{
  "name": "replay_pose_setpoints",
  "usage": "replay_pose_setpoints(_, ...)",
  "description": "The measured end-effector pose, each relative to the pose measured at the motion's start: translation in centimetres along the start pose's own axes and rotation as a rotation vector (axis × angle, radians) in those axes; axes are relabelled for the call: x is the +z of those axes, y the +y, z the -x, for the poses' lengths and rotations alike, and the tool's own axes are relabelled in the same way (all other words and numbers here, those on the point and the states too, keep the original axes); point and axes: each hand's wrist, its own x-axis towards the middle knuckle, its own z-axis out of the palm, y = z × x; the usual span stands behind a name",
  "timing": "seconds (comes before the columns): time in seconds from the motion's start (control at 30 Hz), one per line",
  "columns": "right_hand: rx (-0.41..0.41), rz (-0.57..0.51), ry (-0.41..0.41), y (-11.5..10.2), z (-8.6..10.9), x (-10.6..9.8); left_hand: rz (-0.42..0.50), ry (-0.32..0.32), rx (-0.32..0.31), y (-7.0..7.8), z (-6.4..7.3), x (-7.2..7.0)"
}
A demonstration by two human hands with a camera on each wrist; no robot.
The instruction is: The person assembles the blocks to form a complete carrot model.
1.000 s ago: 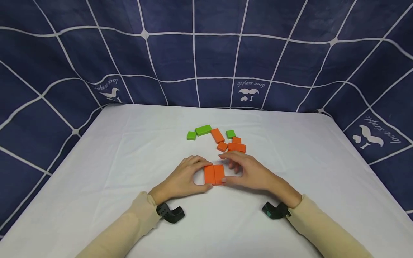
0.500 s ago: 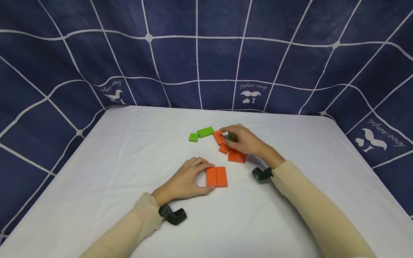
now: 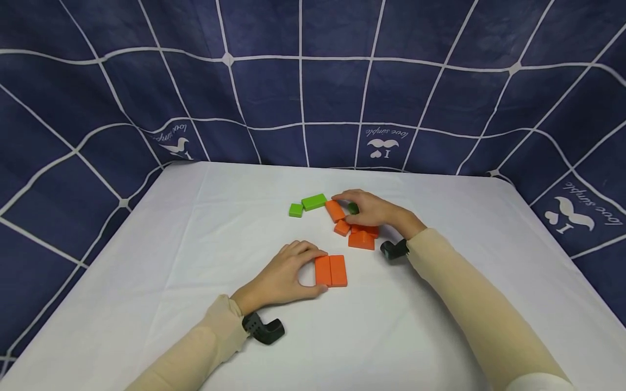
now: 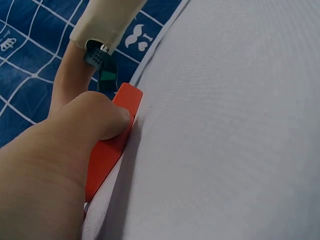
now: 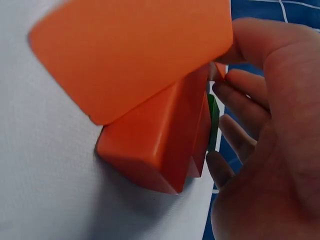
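Observation:
Two flat orange blocks lie side by side on the white cloth in the head view. My left hand (image 3: pixel 283 277) spans the left orange block (image 3: pixel 323 270), forefinger at its far end and thumb at its near end; the right orange block (image 3: pixel 338 270) adjoins it. In the left wrist view the left thumb presses against orange block (image 4: pixel 107 155). Farther back, my right hand (image 3: pixel 369 209) pinches a tilted orange block (image 3: pixel 335 210) between thumb and forefinger. A green block (image 3: pixel 353 208) sits partly hidden beneath that hand. Its other fingers are loosely bent in the right wrist view.
By the right hand are a small orange block (image 3: pixel 342 227) and a larger slope-sided orange block (image 3: pixel 361 240), with more orange partly covered behind. A long green block (image 3: pixel 314 202) and a small green block (image 3: pixel 295 210) lie left. A dark blue checked curtain (image 3: pixel 323 92) borders the table.
My right hand has left the pair of orange blocks and moved away to the far cluster, where it now grasps a tilted orange block. The left hand stays at the pair.

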Motion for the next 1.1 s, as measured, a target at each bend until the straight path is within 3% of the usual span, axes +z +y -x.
replay_pose_setpoints(0.2, 0.036, -0.073, 0.002, 0.5, 0.1, 0.1, 0.005, 0.005, 0.007, 0.2, 0.1, 0.1)
replay_pose_setpoints(0.5, 0.044, -0.123, 0.143, 0.6, 1.2, -0.3, -0.007, -0.006, -0.004, 0.2, 0.1, 0.2)
replay_pose_setpoints(0.77, -0.031, -0.155, 0.240, -0.8, 4.0, -0.8, -0.010, 0.010, 0.001, 0.1, 0.1, 0.0)
replay_pose_setpoints(1.1, -0.101, -0.174, 0.283, -2.4, 8.8, -0.3, -0.001, 0.018, 0.010, -0.2, -0.1, 0.0)
